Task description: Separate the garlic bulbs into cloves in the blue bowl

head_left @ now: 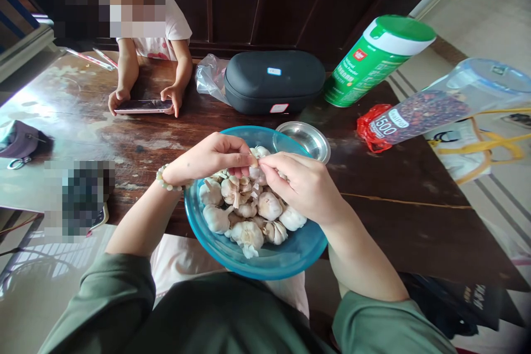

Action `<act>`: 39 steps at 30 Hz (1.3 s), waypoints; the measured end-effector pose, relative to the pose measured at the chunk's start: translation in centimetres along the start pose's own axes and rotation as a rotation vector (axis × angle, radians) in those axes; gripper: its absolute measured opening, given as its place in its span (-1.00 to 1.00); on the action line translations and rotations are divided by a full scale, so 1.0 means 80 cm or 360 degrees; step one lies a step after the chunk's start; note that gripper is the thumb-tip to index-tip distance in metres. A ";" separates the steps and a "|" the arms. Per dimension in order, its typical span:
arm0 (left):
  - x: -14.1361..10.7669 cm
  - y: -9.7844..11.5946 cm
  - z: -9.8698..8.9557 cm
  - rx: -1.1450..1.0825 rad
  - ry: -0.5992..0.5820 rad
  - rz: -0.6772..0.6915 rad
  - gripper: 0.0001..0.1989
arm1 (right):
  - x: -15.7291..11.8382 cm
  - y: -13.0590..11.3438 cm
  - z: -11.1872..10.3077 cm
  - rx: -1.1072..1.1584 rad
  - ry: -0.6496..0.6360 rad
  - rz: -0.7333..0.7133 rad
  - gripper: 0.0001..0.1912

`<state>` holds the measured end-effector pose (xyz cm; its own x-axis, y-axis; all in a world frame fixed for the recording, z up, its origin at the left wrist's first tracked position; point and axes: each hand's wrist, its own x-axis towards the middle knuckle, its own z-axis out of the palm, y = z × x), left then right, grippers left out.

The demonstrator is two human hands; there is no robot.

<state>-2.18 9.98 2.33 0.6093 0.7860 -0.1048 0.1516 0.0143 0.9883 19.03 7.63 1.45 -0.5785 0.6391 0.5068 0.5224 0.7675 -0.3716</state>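
A translucent blue bowl point(199, 246) rests at the table's near edge, with several whole garlic bulbs point(269, 206) and bits of loose skin inside. Above its far half, my left hand point(218, 157), with a beaded bracelet point(168, 177) at the wrist, pinches a small pale piece that looks like a garlic clove point(254, 164). My right hand point(305, 185) meets it from the other side, thumb and forefinger closed at the same clove. Fingers cover most of the clove. Just behind the bowl stands a shallow metal dish point(317, 141), partly hidden by the bowl's rim.
Across the wooden table point(153, 149), another person's hands hold a phone point(143, 106). A black case point(274, 80), a green canister point(369, 63) and a clear container point(440, 110) of dark contents stand at the back. At left lie a small pouch point(19, 139) and a blurred-out object point(83, 196).
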 end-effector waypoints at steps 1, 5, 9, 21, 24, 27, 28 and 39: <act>0.000 0.000 0.000 0.0005 0.0006 -0.0001 -0.69 | 0.000 0.000 0.000 -0.0002 0.0017 -0.0004 -0.84; 0.001 0.001 0.001 0.0021 0.0044 0.0005 -0.67 | 0.000 -0.001 0.002 -0.0027 0.0114 -0.0022 -0.89; 0.002 0.001 0.002 0.0073 0.0062 0.0019 -0.66 | 0.000 0.000 0.004 -0.0037 0.0154 -0.0043 -0.95; 0.001 0.001 0.002 0.0101 0.0037 0.0018 -0.69 | 0.000 0.002 0.003 -0.0038 0.0082 -0.0049 -0.86; 0.002 0.000 0.001 0.0092 0.0048 0.0029 -0.68 | -0.001 0.001 0.003 -0.0032 0.0107 -0.0046 -0.88; 0.003 0.000 0.002 0.0082 0.0053 0.0039 -0.69 | -0.001 0.002 0.004 -0.0042 0.0119 -0.0043 -0.93; 0.003 -0.001 0.002 0.0082 0.0051 0.0038 -0.69 | -0.001 0.002 0.005 -0.0048 0.0120 -0.0042 -0.94; 0.001 0.000 0.002 0.0160 0.0059 0.0027 -0.68 | 0.000 0.002 0.004 -0.0078 0.0088 -0.0045 -0.89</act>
<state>-2.03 9.95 2.30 0.5837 0.8078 -0.0824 0.2200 -0.0597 0.9737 18.92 7.75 1.12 -0.5588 0.6123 0.5593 0.5371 0.7811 -0.3185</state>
